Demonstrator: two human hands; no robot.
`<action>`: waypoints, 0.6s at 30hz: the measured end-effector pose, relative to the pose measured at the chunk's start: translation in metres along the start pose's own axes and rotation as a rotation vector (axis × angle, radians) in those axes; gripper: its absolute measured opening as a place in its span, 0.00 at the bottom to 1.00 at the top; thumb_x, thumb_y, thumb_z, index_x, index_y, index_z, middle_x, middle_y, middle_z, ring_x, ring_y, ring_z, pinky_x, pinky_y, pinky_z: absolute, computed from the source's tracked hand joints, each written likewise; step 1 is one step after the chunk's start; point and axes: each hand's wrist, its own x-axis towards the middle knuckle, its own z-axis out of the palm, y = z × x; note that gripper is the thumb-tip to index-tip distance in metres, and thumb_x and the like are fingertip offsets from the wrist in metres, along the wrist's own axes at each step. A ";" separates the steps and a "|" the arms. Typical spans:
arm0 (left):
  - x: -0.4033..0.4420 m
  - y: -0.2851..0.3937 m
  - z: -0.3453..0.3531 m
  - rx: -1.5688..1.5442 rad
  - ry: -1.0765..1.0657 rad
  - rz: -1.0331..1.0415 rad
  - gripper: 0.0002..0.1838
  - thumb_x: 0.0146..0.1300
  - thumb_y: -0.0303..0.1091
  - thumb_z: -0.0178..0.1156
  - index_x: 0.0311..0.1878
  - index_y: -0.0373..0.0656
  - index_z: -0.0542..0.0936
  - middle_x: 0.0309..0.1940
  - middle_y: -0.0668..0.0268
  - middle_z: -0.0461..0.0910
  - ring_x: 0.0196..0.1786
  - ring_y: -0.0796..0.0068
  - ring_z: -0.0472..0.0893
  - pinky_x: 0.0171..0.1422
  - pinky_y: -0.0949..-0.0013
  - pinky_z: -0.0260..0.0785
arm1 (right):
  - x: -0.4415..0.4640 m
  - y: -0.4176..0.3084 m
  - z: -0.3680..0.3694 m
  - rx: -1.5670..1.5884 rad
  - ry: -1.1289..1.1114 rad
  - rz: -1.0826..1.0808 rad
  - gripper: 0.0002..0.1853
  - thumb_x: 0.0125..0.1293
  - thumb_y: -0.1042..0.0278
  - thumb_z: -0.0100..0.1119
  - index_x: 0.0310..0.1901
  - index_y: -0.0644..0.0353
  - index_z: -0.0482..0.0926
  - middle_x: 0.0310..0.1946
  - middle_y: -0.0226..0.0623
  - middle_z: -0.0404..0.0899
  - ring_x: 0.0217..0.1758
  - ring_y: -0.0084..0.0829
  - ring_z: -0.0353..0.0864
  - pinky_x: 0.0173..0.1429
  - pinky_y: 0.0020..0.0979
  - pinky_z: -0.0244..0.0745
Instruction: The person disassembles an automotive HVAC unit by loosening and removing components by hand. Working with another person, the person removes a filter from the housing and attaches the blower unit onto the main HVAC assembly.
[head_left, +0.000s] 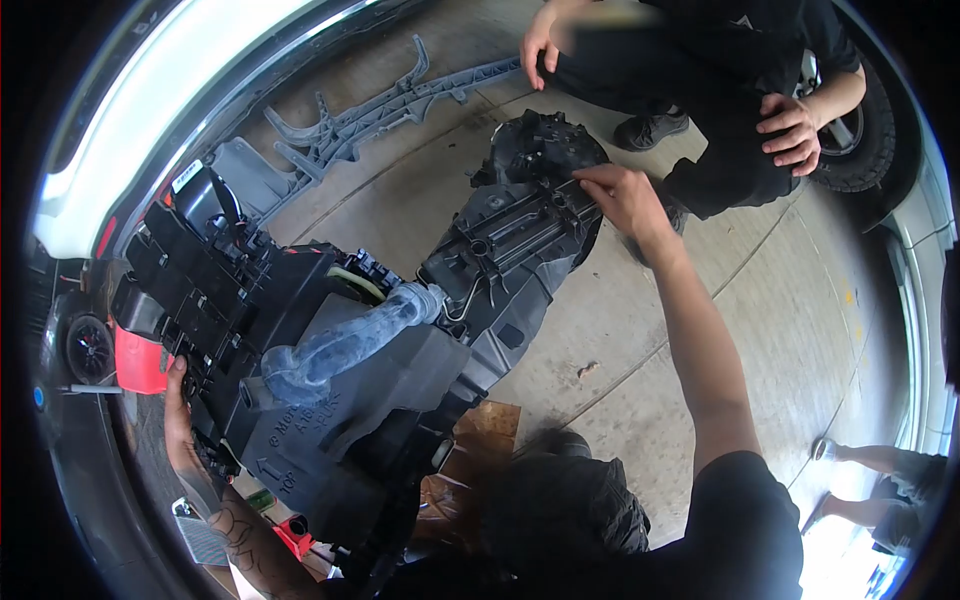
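A large black plastic car housing [340,410], which looks like a heater and air-conditioning unit, stretches diagonally across the view. Grey printed words, an arrow and "TOP" mark its near face. A bluish-grey, dusty hose [350,350] curves over it. At the lower left, my left hand [177,400] grips the housing's outer edge, thumb showing and the other fingers hidden. My right hand [628,208] is closed at the far end, thumb and fingertips pinched on the housing's edge beside black ribs and thin metal lines [520,240].
Another person crouches at the top right, one hand [790,135] resting on a knee. Behind the housing a long grey bracketed beam [350,125] lies on the concrete floor [620,330]. A red container [140,360] is at left, a brown sheet [490,425] below. Someone's legs [860,480] show at right.
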 end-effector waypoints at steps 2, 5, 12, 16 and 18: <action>0.004 -0.002 -0.002 0.014 -0.029 -0.002 0.35 0.61 0.55 0.74 0.65 0.45 0.79 0.51 0.64 0.86 0.49 0.64 0.86 0.58 0.59 0.80 | -0.004 -0.005 0.006 0.039 0.046 0.029 0.11 0.70 0.70 0.64 0.52 0.58 0.88 0.48 0.45 0.89 0.49 0.48 0.89 0.57 0.38 0.82; 0.012 -0.008 -0.011 0.025 -0.073 -0.036 0.34 0.61 0.58 0.73 0.63 0.47 0.80 0.49 0.65 0.86 0.47 0.64 0.86 0.57 0.58 0.79 | -0.006 -0.008 0.010 -0.019 0.081 0.079 0.11 0.70 0.70 0.64 0.51 0.58 0.89 0.48 0.46 0.89 0.51 0.49 0.88 0.58 0.41 0.82; 0.013 -0.005 -0.001 -0.158 -0.144 -0.074 0.29 0.62 0.42 0.75 0.63 0.42 0.79 0.46 0.64 0.87 0.41 0.70 0.88 0.47 0.67 0.84 | -0.015 -0.030 -0.007 -0.374 -0.116 0.071 0.19 0.76 0.58 0.56 0.64 0.46 0.83 0.58 0.44 0.85 0.57 0.48 0.87 0.62 0.44 0.82; 0.013 0.000 -0.002 -0.100 -0.287 0.009 0.24 0.66 0.43 0.72 0.60 0.42 0.80 0.44 0.65 0.87 0.38 0.74 0.87 0.43 0.72 0.82 | -0.032 -0.061 -0.007 -0.651 -0.255 0.228 0.28 0.76 0.57 0.55 0.76 0.37 0.69 0.76 0.45 0.67 0.68 0.54 0.79 0.68 0.56 0.77; 0.030 -0.005 -0.010 0.005 -0.410 -0.016 0.24 0.67 0.47 0.71 0.60 0.43 0.80 0.43 0.68 0.86 0.38 0.77 0.86 0.41 0.73 0.80 | -0.047 -0.084 -0.006 -0.741 -0.208 0.159 0.27 0.75 0.57 0.56 0.75 0.39 0.71 0.75 0.47 0.67 0.66 0.54 0.81 0.69 0.54 0.77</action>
